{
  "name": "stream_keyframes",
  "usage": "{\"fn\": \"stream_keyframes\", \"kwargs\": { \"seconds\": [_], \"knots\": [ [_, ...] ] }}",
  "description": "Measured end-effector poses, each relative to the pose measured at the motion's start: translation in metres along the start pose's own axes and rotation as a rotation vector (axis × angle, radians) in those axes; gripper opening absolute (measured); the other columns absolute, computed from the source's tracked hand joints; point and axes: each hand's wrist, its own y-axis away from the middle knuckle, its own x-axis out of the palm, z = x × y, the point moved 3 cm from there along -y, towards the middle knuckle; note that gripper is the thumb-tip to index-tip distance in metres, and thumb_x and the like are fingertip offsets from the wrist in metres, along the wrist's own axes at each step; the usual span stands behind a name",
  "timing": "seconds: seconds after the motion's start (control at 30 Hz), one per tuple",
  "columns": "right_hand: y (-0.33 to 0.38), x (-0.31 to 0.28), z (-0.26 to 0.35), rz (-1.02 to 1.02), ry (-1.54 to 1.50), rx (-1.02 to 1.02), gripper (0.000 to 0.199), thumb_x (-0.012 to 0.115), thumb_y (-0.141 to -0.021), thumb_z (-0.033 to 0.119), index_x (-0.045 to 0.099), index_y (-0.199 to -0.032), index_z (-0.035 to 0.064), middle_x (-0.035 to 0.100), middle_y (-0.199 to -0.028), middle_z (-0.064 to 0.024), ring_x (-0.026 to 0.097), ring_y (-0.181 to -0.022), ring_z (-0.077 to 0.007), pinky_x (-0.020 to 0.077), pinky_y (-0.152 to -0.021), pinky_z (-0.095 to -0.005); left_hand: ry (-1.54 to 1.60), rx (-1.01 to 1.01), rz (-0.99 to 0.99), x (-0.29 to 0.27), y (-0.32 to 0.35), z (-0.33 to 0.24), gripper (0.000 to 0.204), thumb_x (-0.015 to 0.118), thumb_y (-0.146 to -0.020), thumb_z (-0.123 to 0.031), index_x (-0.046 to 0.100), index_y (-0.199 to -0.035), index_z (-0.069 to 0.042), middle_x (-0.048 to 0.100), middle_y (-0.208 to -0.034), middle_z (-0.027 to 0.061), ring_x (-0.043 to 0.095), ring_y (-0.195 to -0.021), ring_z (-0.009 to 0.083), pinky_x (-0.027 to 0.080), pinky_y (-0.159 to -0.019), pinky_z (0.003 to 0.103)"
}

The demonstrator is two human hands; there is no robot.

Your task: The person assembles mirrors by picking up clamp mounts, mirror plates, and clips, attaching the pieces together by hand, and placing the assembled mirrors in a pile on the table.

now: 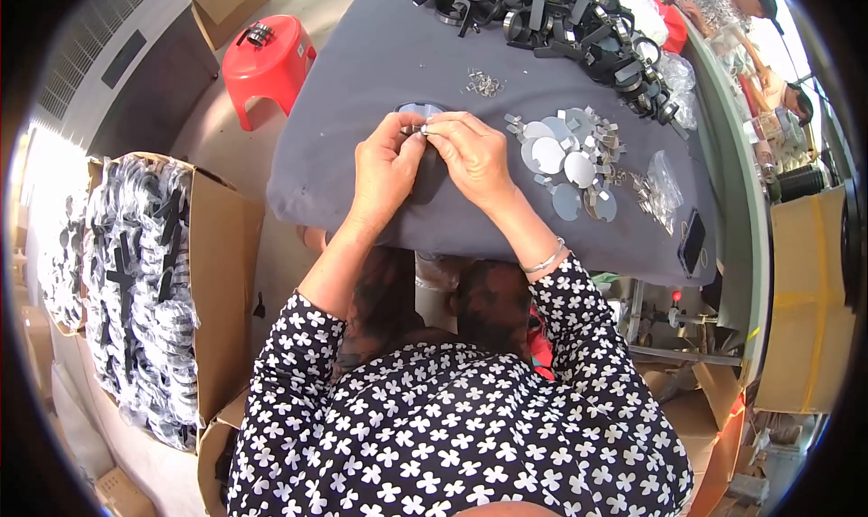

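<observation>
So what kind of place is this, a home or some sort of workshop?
Most likely a small assembly workshop. The grey table carries loose round discs and a heap of black-and-silver parts, and a cardboard box beside it is packed with similar pieces.

A grey cloth covers the surface (362,74) at centre frame, pale silver-grey discs (565,164) and black bands (561,19) lie toward the upper right, a red stool (267,60) stands upper left, brown cardboard boxes (217,273) sit at left, and the sleeves (298,354) are black with white flowers.
</observation>
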Motion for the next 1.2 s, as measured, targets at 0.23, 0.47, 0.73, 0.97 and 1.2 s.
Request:
{"fn": "stream_keyframes", "kwargs": {
  "seconds": [0.23, 0.47, 0.73, 0.97, 1.2],
  "knots": [
    [-0.048, -0.027, -0.061, 0.112, 0.219, 0.253, 0.006, 0.061, -0.079, 0.007, 0.063, -0.083, 0.0035, 0.062, -0.075, -0.0088, 0.061, -0.067, -0.0239, 0.0476, -0.061, -0.0324, -0.05, 0.047, 0.004, 0.001, 0.002, -0.002, 0.014, 0.051, -0.086, -0.004, 0.058, -0.099, -0.005, 0.048, -0.059, -0.0046, 0.042, -0.047, 0.0016, 0.035, -0.039, 0.02],
    [-0.05, -0.007, -0.094, 0.544, 0.525, 0.152, 0.01, 0.06, -0.078, 0.01, 0.064, -0.087, 0.0101, 0.059, -0.08, -0.0049, 0.056, -0.081, -0.0237, 0.0458, -0.069, -0.0341, -0.039, 0.024, 0.0, 0.001, 0.003, -0.001, 0.014, 0.051, -0.086, -0.004, 0.058, -0.098, -0.005, 0.047, -0.058, -0.0053, 0.041, -0.046, 0.0013, 0.035, -0.039, 0.02],
    [-0.046, -0.001, -0.091, 0.711, 0.594, -0.168, 0.003, 0.057, -0.071, 0.01, 0.059, -0.07, 0.0085, 0.056, -0.075, -0.0065, 0.053, -0.077, -0.0253, 0.0466, -0.066, -0.0371, -0.011, 0.0, 0.007, -0.001, 0.002, -0.005, 0.013, 0.055, -0.081, -0.004, 0.058, -0.094, -0.004, 0.053, -0.058, 0.0006, 0.044, -0.054, 0.0039, 0.04, -0.054, 0.021],
    [-0.044, -0.028, -0.058, 0.339, 0.222, 0.2, 0.007, 0.059, -0.077, 0.007, 0.057, -0.075, 0.0007, 0.057, -0.069, -0.0065, 0.059, -0.067, -0.0204, 0.0474, -0.059, -0.032, 0.001, -0.032, 0.013, 0.001, 0.002, -0.005, 0.014, 0.055, -0.081, -0.005, 0.059, -0.094, -0.004, 0.052, -0.057, 0.0001, 0.044, -0.053, 0.0041, 0.039, -0.053, 0.021],
    [-0.016, -0.027, -0.014, 0.147, -0.417, 0.648, 0.002, 0.06, -0.081, -0.001, 0.058, -0.081, -0.0004, 0.061, -0.067, -0.0028, 0.059, -0.059, -0.0067, 0.0474, -0.054, -0.022, 0.004, -0.002, 0.012, -0.003, 0.001, -0.002, 0.015, 0.055, -0.082, -0.007, 0.06, -0.096, -0.004, 0.053, -0.057, 0.0002, 0.045, -0.05, 0.0042, 0.04, -0.048, 0.022]
  ]
}}
